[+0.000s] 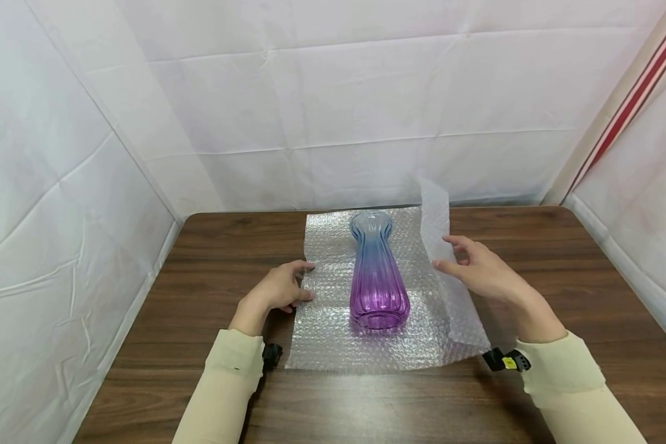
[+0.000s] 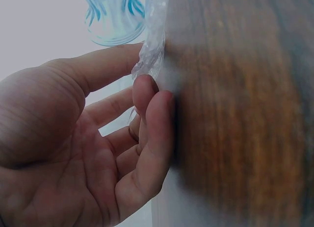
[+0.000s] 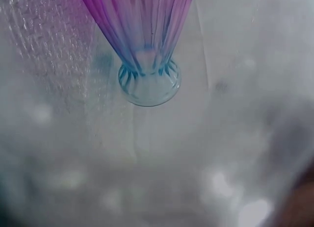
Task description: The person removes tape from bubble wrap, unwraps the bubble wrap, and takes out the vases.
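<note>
A ribbed glass vase (image 1: 378, 277), blue at its mouth and purple towards its base, lies on its side on a sheet of bubble wrap (image 1: 327, 333). My left hand (image 1: 274, 288) rests at the sheet's left edge, thumb and forefinger spread apart. In the left wrist view the thumb (image 2: 110, 65) reaches the wrap's edge, while other fingers curl loosely beside the table. My right hand (image 1: 480, 268) holds up the sheet's right side as a raised flap (image 1: 438, 228), thumb and fingers at it. Blurred wrap fills much of the right wrist view, around the vase's mouth (image 3: 149, 87).
The sheet lies on a dark wooden table (image 1: 211, 265), its far edge near the table's back edge. White cloth walls (image 1: 311, 111) stand behind and at both sides. A red stripe (image 1: 627, 111) runs down the right corner. Black wrist devices (image 1: 502, 359) sit near the sheet's front corners.
</note>
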The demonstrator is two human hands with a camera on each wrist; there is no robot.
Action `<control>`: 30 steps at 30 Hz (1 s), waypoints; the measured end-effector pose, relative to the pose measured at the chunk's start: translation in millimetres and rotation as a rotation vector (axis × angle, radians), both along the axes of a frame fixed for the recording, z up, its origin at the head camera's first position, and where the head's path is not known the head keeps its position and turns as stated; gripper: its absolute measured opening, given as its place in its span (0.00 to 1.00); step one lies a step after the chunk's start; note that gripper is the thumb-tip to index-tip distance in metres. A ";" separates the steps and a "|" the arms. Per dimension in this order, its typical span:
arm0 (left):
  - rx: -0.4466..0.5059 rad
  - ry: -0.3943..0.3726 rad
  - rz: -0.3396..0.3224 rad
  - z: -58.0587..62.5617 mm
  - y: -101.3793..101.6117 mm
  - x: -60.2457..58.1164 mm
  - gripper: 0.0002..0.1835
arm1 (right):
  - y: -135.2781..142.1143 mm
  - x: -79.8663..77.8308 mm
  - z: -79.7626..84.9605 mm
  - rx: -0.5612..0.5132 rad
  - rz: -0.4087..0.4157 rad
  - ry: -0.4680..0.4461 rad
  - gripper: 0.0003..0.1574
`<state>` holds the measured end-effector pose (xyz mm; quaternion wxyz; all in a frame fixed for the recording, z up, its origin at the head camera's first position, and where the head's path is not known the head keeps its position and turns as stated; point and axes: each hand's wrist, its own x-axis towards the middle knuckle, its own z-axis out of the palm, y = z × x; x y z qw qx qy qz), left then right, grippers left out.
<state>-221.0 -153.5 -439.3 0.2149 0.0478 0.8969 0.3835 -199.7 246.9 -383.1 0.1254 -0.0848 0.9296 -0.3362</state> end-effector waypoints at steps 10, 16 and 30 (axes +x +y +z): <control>-0.004 -0.001 -0.006 0.6 -0.4 -0.1 0.37 | 5.7 -2.1 -5.2 -0.013 -0.010 0.015 0.50; -0.006 -0.001 -0.006 -1.4 -0.9 -1.1 0.36 | 8.3 -2.6 -6.8 -0.040 -0.001 0.036 0.44; -0.009 0.004 -0.007 -1.2 -0.4 -1.1 0.37 | 17.4 -2.8 -11.0 -0.027 0.015 0.060 0.44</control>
